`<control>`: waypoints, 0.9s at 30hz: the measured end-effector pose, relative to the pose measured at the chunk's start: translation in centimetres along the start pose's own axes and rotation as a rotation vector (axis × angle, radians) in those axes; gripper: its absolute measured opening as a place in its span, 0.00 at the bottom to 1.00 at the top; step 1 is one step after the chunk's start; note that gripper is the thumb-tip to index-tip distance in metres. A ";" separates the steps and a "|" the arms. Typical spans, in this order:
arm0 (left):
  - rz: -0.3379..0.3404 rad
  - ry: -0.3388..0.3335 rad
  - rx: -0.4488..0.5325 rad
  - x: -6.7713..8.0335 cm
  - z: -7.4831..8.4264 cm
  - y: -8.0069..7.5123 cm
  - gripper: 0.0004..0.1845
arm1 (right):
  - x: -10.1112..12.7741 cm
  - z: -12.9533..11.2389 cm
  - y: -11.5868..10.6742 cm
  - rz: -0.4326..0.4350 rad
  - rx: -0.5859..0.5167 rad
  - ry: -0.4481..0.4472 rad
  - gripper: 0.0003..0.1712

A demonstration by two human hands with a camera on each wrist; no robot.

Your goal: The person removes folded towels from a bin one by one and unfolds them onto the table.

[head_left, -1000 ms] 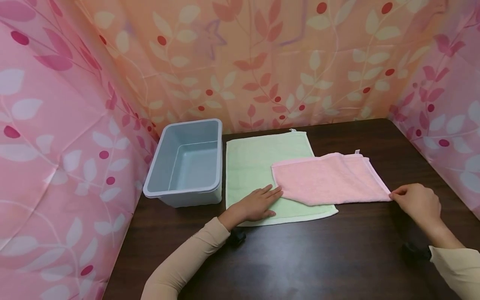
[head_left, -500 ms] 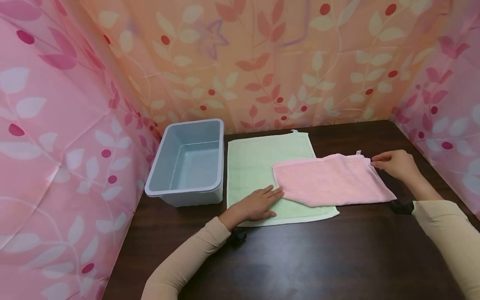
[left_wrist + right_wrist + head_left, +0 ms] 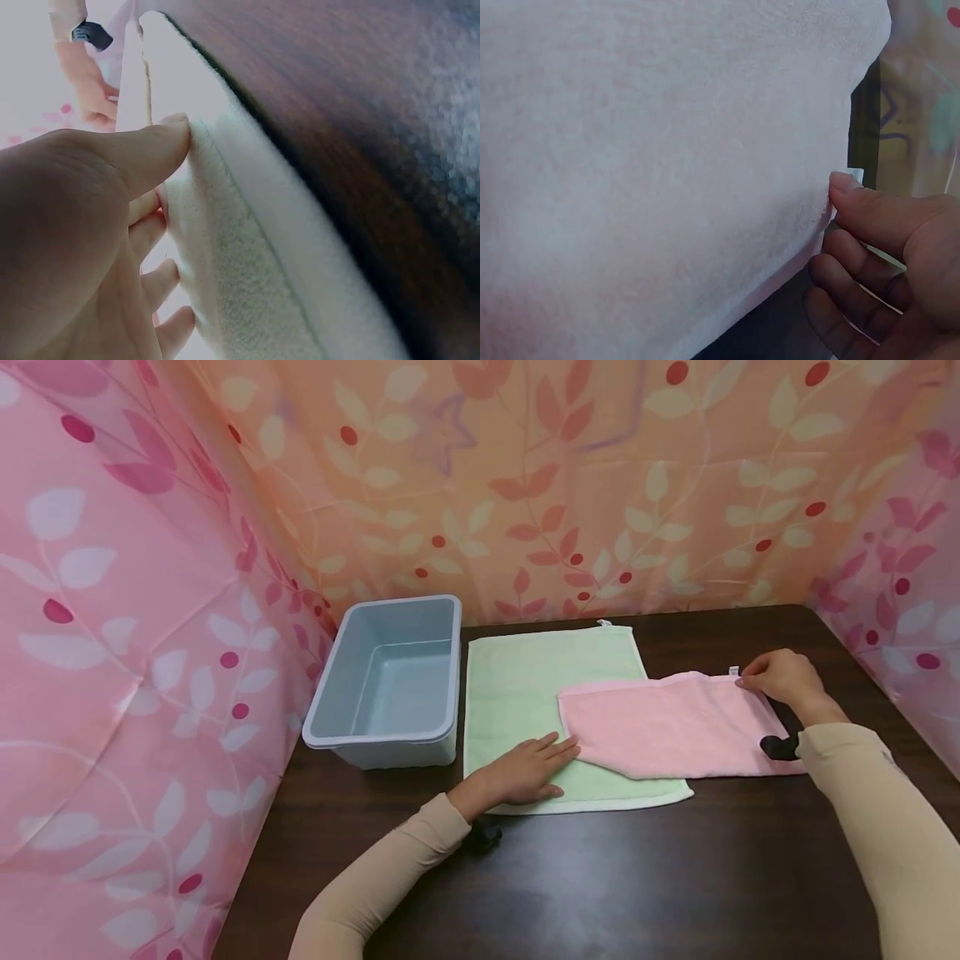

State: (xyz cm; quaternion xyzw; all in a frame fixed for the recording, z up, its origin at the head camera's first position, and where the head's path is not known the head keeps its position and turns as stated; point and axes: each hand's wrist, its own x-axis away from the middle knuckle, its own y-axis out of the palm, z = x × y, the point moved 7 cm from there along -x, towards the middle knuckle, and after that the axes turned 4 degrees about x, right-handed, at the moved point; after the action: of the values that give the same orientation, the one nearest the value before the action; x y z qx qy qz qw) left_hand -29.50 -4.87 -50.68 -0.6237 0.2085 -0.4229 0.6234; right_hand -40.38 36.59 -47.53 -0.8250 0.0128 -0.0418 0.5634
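A pink towel (image 3: 667,727), folded into a long strip, lies partly over a flat green towel (image 3: 517,685). My left hand (image 3: 528,770) rests on the green towel with fairly straight fingers, its fingertips touching the pink towel's left edge. In the left wrist view the thumb (image 3: 154,154) lies along the pale cloth. At the far right corner of the pink towel (image 3: 667,165), beside a small white tag (image 3: 733,671), my right hand (image 3: 786,683) pinches the cloth between thumb and fingers. The thumb shows on top in the right wrist view; part of the fingers lies under the edge.
An open grey-blue plastic bin (image 3: 393,727) stands left of the green towel. Everything sits on a dark wooden table (image 3: 600,877). Patterned orange and pink curtains (image 3: 540,485) enclose the back and sides.
My right hand has moved from the pink towel's near right corner up to its far right corner and now pinches it. My left hand stays in place. The head view has shifted slightly.
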 end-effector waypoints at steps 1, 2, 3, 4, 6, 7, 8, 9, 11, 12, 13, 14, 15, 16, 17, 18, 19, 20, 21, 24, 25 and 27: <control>0.000 -0.001 -0.003 0.0 0.0 0.0 0.40 | 0.0 0.0 0.0 -0.002 0.002 0.000 0.20; 0.000 -0.003 -0.008 0.0 0.0 0.0 0.40 | -0.1 0.0 0.1 -0.003 0.003 -0.001 0.20; 0.000 -0.004 -0.011 0.0 0.0 0.0 0.40 | -0.1 0.0 0.1 -0.006 0.005 -0.002 0.20; -0.002 -0.006 -0.013 0.0 0.0 0.0 0.40 | -0.1 -0.1 0.1 -0.009 0.005 -0.005 0.20; -0.004 -0.010 -0.012 0.0 0.0 -0.1 0.40 | -0.2 -0.2 0.2 -0.016 0.004 -0.007 0.20; -0.005 -0.010 -0.012 0.0 0.0 -0.1 0.40 | -0.2 -0.2 0.3 -0.019 0.005 -0.006 0.20; -0.007 -0.011 -0.010 0.0 0.0 -0.1 0.40 | -0.3 -0.2 0.3 -0.023 0.005 -0.005 0.19; -0.009 -0.011 -0.007 0.0 0.0 -0.1 0.40 | -0.3 -0.2 0.3 -0.024 0.003 -0.002 0.19; -0.010 -0.011 -0.002 0.0 0.0 -0.1 0.40 | -0.3 -0.3 0.3 -0.020 -0.003 0.004 0.18; -0.010 -0.012 0.001 0.0 0.0 0.0 0.40 | -0.3 -0.3 0.2 -0.012 -0.006 0.006 0.17; -0.009 -0.012 0.003 0.0 0.0 0.0 0.40 | -0.3 -0.4 0.2 -0.005 -0.011 0.006 0.16; -0.009 -0.012 0.005 -0.1 0.0 0.1 0.40 | -0.3 -0.4 0.1 0.005 -0.016 0.005 0.16; -0.008 -0.012 0.007 -0.1 0.0 0.2 0.40 | -0.2 -0.5 0.0 0.020 -0.019 0.002 0.15; -0.007 -0.011 0.009 -0.2 0.0 0.2 0.40 | 0.0 -0.6 -0.2 0.036 -0.022 -0.004 0.14; -0.006 -0.009 0.009 -0.3 0.0 0.3 0.40 | 0.2 -0.7 -0.4 0.056 -0.029 -0.011 0.14; -0.005 -0.007 0.008 -0.3 0.0 0.3 0.40 | 0.4 -0.9 -0.7 0.078 -0.040 -0.019 0.13; -0.003 -0.005 0.005 -0.3 0.1 0.3 0.40 | 0.7 -1.1 -1.0 0.100 -0.051 -0.027 0.12; -0.001 -0.004 0.005 -0.3 0.1 0.2 0.40 | 1.1 -1.4 -1.4 0.125 -0.058 -0.032 0.12; 0.000 -0.002 0.005 -0.3 0.1 0.1 0.40 | 1.5 -1.7 -1.7 0.152 -0.068 -0.040 0.12; 0.000 0.004 0.010 -0.2 0.2 -0.1 0.40 | 3.0 -2.9 -2.9 0.215 -0.106 -0.067 0.14; -0.001 0.005 0.015 -0.1 0.2 -0.2 0.40 | 3.6 -3.3 -3.3 0.232 -0.117 -0.074 0.14; -0.002 0.004 0.026 -0.1 0.1 -0.3 0.40 | 4.8 -4.2 -4.0 0.257 -0.144 -0.096 0.15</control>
State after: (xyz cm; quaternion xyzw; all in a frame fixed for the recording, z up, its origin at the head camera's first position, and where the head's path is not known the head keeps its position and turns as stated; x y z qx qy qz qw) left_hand -29.57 -4.69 -50.38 -0.6149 0.2036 -0.4277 0.6305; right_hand -36.01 33.81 -42.04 -0.8560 0.0942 0.0711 0.5034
